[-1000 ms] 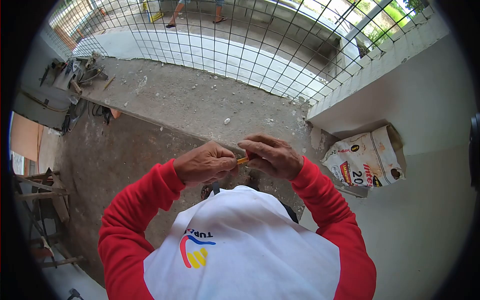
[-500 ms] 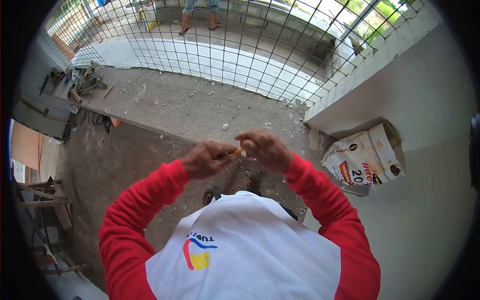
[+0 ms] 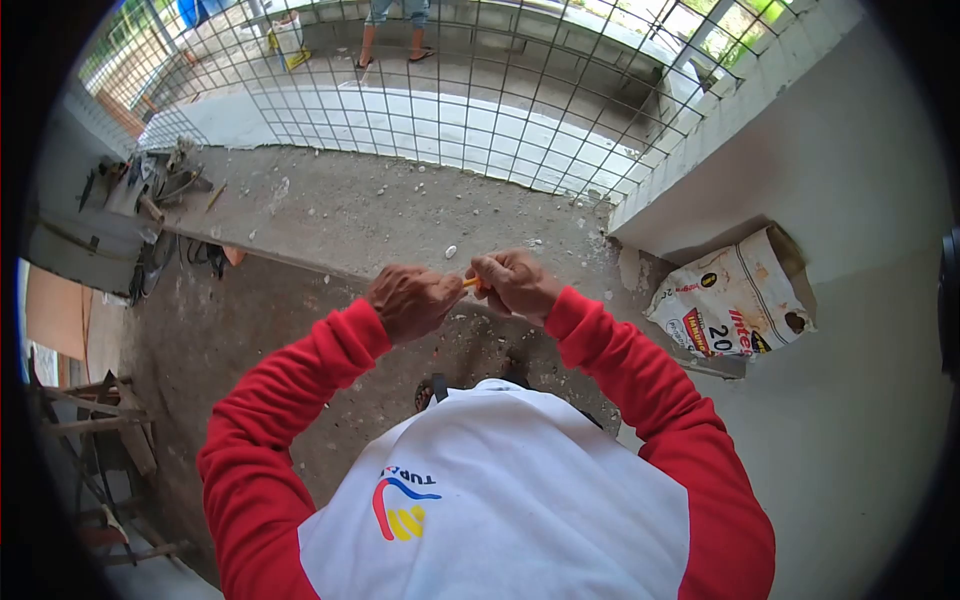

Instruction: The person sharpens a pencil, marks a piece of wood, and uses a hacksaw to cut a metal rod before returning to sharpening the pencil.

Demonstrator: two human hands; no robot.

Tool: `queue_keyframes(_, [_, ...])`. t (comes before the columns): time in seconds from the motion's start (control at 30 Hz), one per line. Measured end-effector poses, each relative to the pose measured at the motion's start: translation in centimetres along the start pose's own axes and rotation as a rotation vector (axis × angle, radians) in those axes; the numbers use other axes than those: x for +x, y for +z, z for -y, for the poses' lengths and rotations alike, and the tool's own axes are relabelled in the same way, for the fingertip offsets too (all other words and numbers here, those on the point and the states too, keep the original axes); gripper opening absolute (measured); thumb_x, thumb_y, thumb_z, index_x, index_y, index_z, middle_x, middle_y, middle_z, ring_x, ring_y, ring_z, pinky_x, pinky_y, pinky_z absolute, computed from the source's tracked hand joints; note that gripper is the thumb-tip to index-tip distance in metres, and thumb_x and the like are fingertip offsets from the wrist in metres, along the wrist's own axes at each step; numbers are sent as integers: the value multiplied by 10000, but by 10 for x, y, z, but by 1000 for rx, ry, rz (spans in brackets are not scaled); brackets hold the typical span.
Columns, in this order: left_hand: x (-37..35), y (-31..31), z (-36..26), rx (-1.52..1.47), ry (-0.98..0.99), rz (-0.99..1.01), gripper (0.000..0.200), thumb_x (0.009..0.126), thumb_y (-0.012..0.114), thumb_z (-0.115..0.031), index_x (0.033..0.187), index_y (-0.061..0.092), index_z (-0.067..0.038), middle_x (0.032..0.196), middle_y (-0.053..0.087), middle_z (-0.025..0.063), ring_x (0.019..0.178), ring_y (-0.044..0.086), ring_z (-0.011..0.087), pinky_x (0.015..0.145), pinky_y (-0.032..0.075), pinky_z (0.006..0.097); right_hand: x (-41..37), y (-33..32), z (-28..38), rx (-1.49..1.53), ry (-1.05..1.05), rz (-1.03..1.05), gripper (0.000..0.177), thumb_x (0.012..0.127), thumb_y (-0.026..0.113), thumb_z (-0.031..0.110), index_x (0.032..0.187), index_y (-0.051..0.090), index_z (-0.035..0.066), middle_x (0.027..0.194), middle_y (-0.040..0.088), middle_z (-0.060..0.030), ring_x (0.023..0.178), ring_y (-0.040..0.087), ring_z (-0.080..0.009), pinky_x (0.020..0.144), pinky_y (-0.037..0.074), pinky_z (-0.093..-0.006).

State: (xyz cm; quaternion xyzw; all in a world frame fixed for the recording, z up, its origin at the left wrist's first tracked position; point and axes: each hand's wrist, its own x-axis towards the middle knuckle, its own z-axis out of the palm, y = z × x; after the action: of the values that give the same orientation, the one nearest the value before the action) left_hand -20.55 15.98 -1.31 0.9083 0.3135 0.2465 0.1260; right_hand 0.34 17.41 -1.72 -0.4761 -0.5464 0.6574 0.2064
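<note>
A small orange stick-like object [image 3: 470, 283], perhaps a pencil, is pinched between both my hands in front of my chest. My left hand [image 3: 412, 299] is curled around its left end. My right hand [image 3: 513, 281] closes on its right end, fingers bent. Most of the object is hidden inside the two fists. Red sleeves and a white shirt with a logo fill the lower part of the view. Below my hands lies a rough concrete ledge [image 3: 380, 215].
A wire mesh grid [image 3: 480, 90] stands along the ledge's far side; a person's legs [image 3: 395, 30] show beyond it. A printed cement sack [image 3: 735, 310] leans at the white wall on the right. Tools and cables [image 3: 150, 185] lie at the left, wooden pieces [image 3: 100, 430] lower left.
Both hands have moved up and away from my chest, still joined on the orange object. The view has tilted slightly, so the ledge and mesh sit lower in the frame.
</note>
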Motion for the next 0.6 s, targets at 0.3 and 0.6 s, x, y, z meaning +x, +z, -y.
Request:
queue_keyframes(0.3, [-8, -17, -9, -784, -430, 334, 148, 877, 586, -184, 813, 578, -50, 552, 525, 114, 465, 540, 272, 442, 411, 397, -19, 3, 13, -404, -683, -108, 321, 969, 457, 284, 915, 607, 5, 680, 582, -68, 510, 542, -131, 465, 427, -286])
queue_keyframes(0.6, [-17, 9, 6, 180, -79, -117, 113, 867, 596, -141, 833, 577, -34, 659, 580, 131, 587, 600, 314, 527, 473, 405, -2, -32, -15, 483, 318, 16, 400, 992, 403, 340, 922, 587, -9, 703, 581, -52, 501, 523, -102, 434, 424, -259])
